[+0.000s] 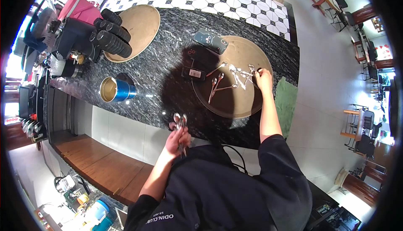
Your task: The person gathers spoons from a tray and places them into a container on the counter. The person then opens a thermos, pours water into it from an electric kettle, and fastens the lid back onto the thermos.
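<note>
A bunch of metal spoons (181,121) is held upright in my left hand (178,140), in front of the counter's near edge. My right hand (264,80) reaches over the right part of a round brown tray (252,48), its fingers closed at the end of a spoon. Several more spoons (222,87) lie scattered on that tray, pointing different ways. A dark phone (211,41) overlaps the tray's far left rim. Left of the tray is a small black device with a white label (195,73).
The dark stone counter (168,29) also holds a blue metal cup (119,90) on its side, another round tray (145,21) with stacks of black cups (113,42), and a pink bag (79,9). A green cloth (286,105) lies at the right edge.
</note>
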Motion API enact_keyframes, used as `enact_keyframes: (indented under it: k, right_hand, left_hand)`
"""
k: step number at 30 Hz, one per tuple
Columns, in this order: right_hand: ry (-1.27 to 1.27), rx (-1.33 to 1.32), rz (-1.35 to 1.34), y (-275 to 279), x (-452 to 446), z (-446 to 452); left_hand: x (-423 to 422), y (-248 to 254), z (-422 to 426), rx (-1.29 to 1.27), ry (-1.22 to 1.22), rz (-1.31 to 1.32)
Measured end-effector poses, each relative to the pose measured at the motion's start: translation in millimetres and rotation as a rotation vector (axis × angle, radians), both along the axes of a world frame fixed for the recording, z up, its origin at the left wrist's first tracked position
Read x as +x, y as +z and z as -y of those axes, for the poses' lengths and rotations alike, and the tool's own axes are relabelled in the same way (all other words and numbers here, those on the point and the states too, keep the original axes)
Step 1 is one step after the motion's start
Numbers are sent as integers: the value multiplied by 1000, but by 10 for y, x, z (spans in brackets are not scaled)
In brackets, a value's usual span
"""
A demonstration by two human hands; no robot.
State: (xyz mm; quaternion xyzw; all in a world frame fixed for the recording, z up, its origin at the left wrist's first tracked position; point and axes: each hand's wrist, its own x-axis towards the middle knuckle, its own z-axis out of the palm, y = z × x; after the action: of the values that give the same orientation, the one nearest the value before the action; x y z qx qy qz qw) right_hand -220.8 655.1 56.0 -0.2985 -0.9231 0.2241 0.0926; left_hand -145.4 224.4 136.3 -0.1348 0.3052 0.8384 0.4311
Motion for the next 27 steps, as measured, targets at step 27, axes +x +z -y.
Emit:
enact_keyframes:
  k: [27]
  right_hand:
    - [-104,75,145,-96,-54,242]
  left_hand:
    - [105,30,210,-126,153,112]
